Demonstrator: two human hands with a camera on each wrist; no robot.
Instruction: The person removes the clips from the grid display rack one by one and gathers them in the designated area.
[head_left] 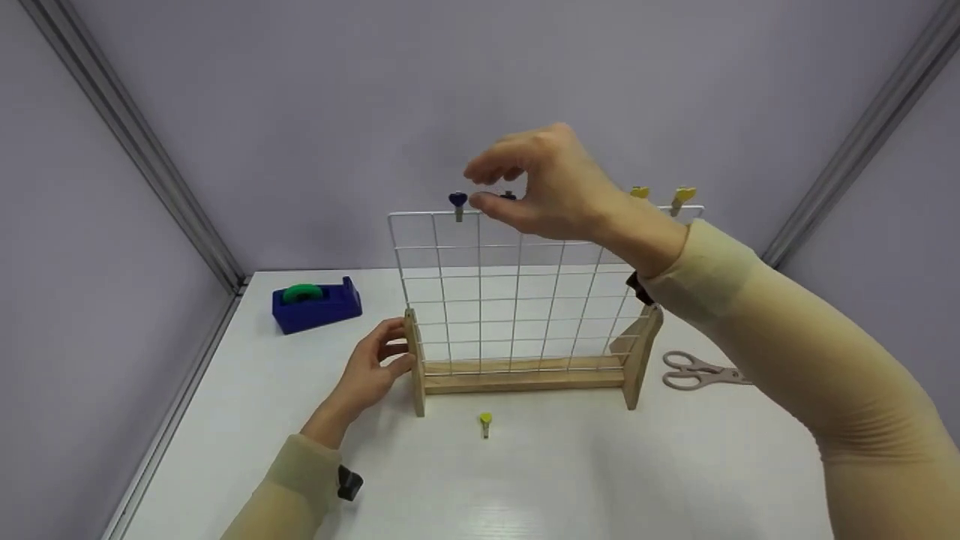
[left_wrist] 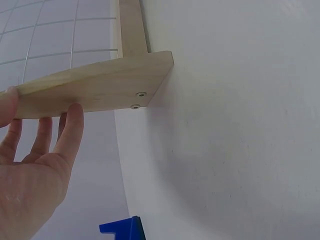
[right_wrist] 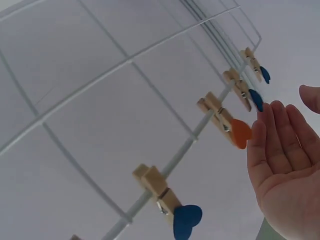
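A white wire grid panel [head_left: 517, 292] stands upright in a wooden stand [head_left: 525, 381]. My left hand [head_left: 371, 367] holds the stand's left side piece [left_wrist: 95, 90], thumb and fingers at its edges. Above the grid's top bar is my right hand [head_left: 562, 184], fingers loosely curved and nothing between them. Heart-topped wooden clothespins sit along that bar: a dark blue one [head_left: 458, 201] to the left of the right hand and a yellow one [head_left: 682, 196] near the right corner. In the right wrist view, an orange-heart clothespin [right_wrist: 227, 125] sits among blue-heart ones [right_wrist: 170, 202], close to the fingertips.
A loose yellow-heart clothespin [head_left: 486, 424] lies on the white table [head_left: 525, 480] in front of the stand. Behind and left is a blue tape dispenser [head_left: 319, 309] with a green roll. Scissors [head_left: 697, 372] lie to the right, partly hidden by the right sleeve.
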